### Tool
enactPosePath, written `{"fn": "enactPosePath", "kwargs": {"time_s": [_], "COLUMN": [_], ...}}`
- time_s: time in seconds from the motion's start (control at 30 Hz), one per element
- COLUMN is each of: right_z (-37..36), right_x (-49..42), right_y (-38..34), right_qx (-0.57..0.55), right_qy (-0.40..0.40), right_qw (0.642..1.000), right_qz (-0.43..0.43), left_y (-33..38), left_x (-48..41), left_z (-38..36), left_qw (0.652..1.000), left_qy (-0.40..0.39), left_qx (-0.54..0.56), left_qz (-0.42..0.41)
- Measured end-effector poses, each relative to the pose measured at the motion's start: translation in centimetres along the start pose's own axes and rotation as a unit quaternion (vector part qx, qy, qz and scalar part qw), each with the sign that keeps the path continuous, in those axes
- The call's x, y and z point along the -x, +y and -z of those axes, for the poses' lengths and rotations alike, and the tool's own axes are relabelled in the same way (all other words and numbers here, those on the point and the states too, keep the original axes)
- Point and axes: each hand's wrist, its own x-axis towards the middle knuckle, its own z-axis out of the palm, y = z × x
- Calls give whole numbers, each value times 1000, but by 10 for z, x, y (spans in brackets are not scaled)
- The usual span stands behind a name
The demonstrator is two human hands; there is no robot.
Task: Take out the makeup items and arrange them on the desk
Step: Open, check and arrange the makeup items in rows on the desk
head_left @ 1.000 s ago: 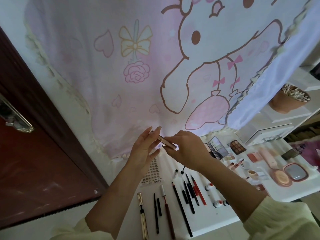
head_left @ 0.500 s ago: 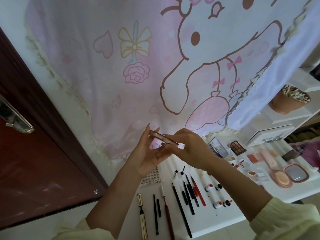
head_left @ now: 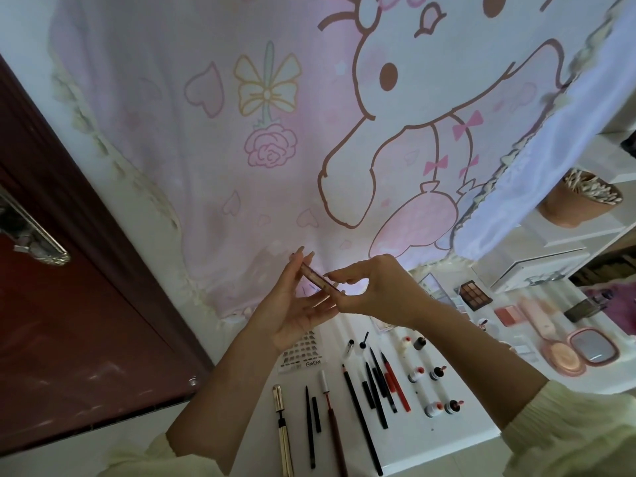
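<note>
A slim gold-brown makeup stick (head_left: 318, 278) is held up above the white desk (head_left: 423, 438). My left hand (head_left: 296, 304) holds its upper end between raised fingers and thumb. My right hand (head_left: 371, 290) pinches its lower end from the right. Under my hands lie a sheet of nail tips (head_left: 303, 352), a gold tube (head_left: 280, 421), several dark pencils (head_left: 361, 418), a red pencil (head_left: 395, 387) and small bottles (head_left: 435, 390).
To the right on the desk are an eyeshadow palette (head_left: 475, 294), a blush compact (head_left: 509, 315), a pink brush (head_left: 547, 335) and a pink mirror compact (head_left: 593, 349). A cartoon curtain (head_left: 309, 132) hangs behind. A dark red door (head_left: 69, 321) stands left. A cup of cotton swabs (head_left: 581, 197) sits on a shelf.
Both hands have kept the stick between them and it has tilted steeper, its upper end rising toward my left fingertips. My right hand has slid to the lower end.
</note>
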Motion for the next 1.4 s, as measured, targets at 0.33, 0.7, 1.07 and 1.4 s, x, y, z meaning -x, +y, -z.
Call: {"fn": "enactPosePath", "kwargs": {"time_s": [0.33,0.7,1.07,1.4], "right_z": [-4,-4,4,30], "right_x": [-6,-5,-17,-29], "right_y": [8,9,31,65], "right_qx": [17,4,-113,-228], "right_qy": [-35,-23,22,0], "right_qw": [999,999,991,950], "right_qz": [24,45,-62,-214], "left_y": [-1,-4,-9,3], "left_x": [3,-1,1,-19], "left_z": [-3,-1,-3,3], "left_qw": [1000,1000,996,986], "left_qy": [-8,-24,-28,-52], "left_qx": [-9,-11,-2,0], "left_qz": [-4,0,79,159]}}
